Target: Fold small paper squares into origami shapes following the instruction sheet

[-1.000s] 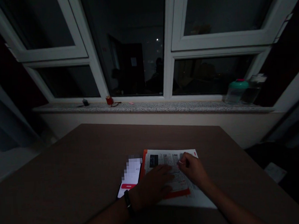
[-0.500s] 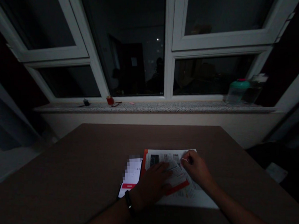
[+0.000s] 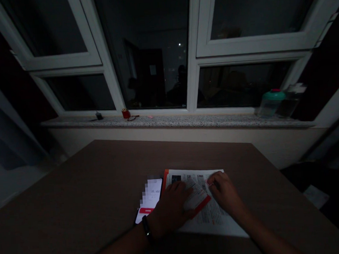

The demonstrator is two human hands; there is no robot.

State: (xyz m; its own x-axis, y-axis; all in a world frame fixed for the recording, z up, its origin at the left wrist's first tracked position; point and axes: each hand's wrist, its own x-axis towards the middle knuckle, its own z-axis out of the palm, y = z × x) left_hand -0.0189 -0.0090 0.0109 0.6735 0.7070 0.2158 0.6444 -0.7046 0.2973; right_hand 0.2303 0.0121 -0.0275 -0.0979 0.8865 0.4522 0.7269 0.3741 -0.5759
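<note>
My left hand point(image 3: 177, 203), with a dark band on its wrist, lies palm down with fingers stretched out over a paper flap point(image 3: 199, 197) with a red edge. This flap rests on a larger printed sheet point(image 3: 218, 225) with an orange-red left border. Whether the flap is a loose piece or part of the sheet, I cannot tell. At the sheet's upper right, my right hand point(image 3: 222, 187) is closed in a pinch. Something small and pale pink shows at its fingertips, too dim to name. A lit phone point(image 3: 151, 197) lies just left of the sheet, partly behind my left forearm.
The brown table point(image 3: 109, 176) reaches toward a speckled stone windowsill point(image 3: 180, 121). On the sill stand a small red jar point(image 3: 125, 113), a dark little bottle point(image 3: 99, 115), a teal-lidded container point(image 3: 272, 103) and a clear bottle point(image 3: 291, 100). The room is dim.
The flap's red edge has tilted more steeply, its lower right corner shifting up and left. My left fingers have moved slightly with it. My right hand stays pinched in nearly the same place.
</note>
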